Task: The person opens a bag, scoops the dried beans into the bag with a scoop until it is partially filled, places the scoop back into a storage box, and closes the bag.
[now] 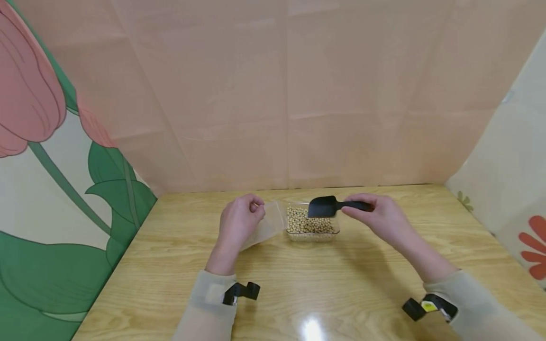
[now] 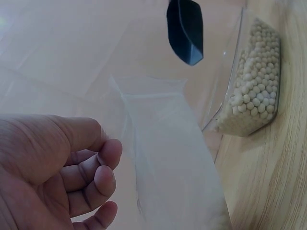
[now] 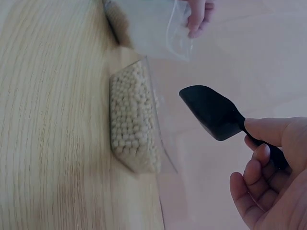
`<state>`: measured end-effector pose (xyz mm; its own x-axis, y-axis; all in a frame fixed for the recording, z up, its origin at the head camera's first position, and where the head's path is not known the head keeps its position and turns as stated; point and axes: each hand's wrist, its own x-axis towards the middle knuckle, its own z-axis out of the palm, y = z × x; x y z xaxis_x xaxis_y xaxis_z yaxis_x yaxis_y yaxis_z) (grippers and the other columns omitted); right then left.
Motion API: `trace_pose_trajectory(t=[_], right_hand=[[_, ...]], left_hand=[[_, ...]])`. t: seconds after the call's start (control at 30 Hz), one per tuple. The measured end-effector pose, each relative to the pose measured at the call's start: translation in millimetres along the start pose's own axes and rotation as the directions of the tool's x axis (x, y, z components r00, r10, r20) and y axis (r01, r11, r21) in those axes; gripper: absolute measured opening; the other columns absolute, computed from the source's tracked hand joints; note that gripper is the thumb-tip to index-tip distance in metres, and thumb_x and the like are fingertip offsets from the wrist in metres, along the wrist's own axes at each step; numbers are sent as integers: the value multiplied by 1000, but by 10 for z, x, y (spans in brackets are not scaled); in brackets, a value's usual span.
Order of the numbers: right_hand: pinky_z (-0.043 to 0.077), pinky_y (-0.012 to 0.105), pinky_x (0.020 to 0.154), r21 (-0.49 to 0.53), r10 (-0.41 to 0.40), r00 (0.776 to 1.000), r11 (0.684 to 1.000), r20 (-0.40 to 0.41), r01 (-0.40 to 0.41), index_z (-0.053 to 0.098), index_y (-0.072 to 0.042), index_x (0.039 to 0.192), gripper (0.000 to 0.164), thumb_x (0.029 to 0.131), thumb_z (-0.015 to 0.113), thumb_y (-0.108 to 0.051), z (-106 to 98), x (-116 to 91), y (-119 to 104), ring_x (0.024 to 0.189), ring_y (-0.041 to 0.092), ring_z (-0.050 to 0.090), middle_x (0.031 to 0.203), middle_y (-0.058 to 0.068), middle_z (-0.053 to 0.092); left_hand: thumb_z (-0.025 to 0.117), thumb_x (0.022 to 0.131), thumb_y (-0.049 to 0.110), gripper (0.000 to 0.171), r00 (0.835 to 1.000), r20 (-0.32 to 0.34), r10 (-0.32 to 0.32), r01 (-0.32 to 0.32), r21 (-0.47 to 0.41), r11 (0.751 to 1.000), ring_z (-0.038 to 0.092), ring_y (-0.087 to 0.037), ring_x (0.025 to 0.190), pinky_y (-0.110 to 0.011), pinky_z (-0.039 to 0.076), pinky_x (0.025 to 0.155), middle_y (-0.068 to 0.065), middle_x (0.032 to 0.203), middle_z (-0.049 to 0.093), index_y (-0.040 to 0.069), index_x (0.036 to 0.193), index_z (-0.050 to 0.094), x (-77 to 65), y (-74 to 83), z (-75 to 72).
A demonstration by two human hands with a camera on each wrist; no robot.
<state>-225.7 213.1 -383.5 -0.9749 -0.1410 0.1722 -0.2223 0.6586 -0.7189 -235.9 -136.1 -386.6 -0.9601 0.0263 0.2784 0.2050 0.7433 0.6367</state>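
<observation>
My right hand (image 1: pixel 379 215) grips the handle of a black scoop (image 1: pixel 323 207), which hangs over a clear box (image 1: pixel 313 237) of pale, round soybeans (image 3: pixel 129 110). No beans show in the scoop from these views. To the left of the box, my left hand (image 1: pixel 241 218) pinches the top edge of a clear plastic bag (image 2: pixel 168 139) between thumb and forefinger. The bag stands upright with its mouth up near the fingers. Some beans show low in it in the right wrist view; my left hand hides part of it in the head view.
The wooden table (image 1: pixel 277 293) ends at a pink cloth backdrop (image 1: pixel 286 94) behind the box. A flower-printed panel (image 1: pixel 55 213) borders the left side, and a pale one (image 1: pixel 507 166) the right. Each wrist carries a small black camera (image 1: pixel 241 291).
</observation>
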Motion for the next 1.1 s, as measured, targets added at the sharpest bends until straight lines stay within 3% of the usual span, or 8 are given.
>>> trace_pose_trajectory(t=[0.37, 0.6, 0.83, 1.1], right_hand=[[52, 35, 76, -94, -4, 999, 995, 45, 8, 80, -13, 133, 44, 103, 79, -46, -74, 44, 90, 100, 25, 68, 136, 17, 75], [48, 38, 72, -162, -55, 997, 985, 45, 61, 82, -12, 128, 39, 102, 81, -42, -63, 101, 147, 83, 22, 62, 125, 16, 78], [46, 38, 65, -198, -78, 995, 976, 70, 91, 82, -12, 125, 35, 101, 83, -37, -20, 152, 189, 71, 19, 58, 110, 8, 79], [46, 38, 65, -202, -82, 992, 974, 97, 101, 82, -10, 126, 35, 100, 84, -34, 40, 201, 153, 69, 17, 58, 109, 8, 79]], left_hand=[[72, 99, 13, 13, 1000, 2, 3, -3, 1, 1000, 66, -15, 71, -39, 53, 73, 5, 84, 76, 12, 106, 83, -14, -1, -6], [71, 100, 14, 13, 1000, 10, -10, 10, -2, 1000, 65, -15, 71, -39, 53, 74, 5, 84, 75, 12, 107, 83, -23, -3, -6], [72, 101, 14, 13, 1000, 8, -12, 12, 1, 1000, 66, -15, 71, -39, 53, 74, 5, 84, 75, 12, 107, 83, -22, -1, 0], [71, 101, 14, 14, 1000, 12, -15, 15, -5, 1000, 65, -15, 70, -38, 53, 73, 4, 84, 75, 11, 109, 83, -29, 18, -6]])
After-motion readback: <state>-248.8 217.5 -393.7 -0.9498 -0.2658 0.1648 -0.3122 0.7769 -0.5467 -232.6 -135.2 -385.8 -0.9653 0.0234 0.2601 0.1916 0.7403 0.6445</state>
